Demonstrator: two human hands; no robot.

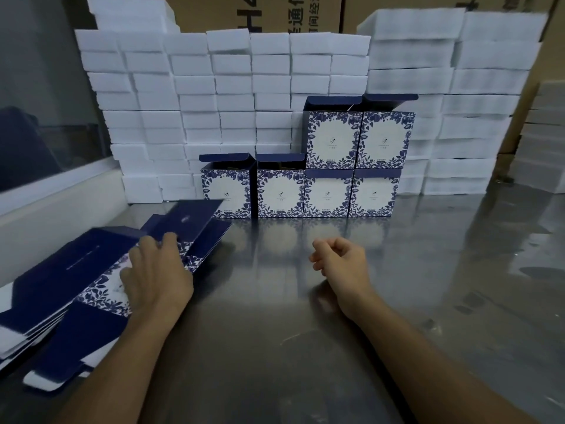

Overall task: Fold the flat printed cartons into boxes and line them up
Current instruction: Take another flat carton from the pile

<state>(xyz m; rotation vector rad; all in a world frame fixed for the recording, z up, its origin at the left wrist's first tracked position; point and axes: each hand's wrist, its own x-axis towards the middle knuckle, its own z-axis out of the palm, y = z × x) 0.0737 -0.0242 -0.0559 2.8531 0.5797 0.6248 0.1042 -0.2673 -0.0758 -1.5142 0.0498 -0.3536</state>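
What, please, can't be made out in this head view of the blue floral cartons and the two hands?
- Small print on the six folded blue-and-white floral boxes: too small to read.
- Stack of flat navy printed cartons: cut off by the left edge, so uncountable.
- Left hand fingertips: hidden behind the hand, blurred.
- Brown cardboard cases: lettering cut off by the top edge.
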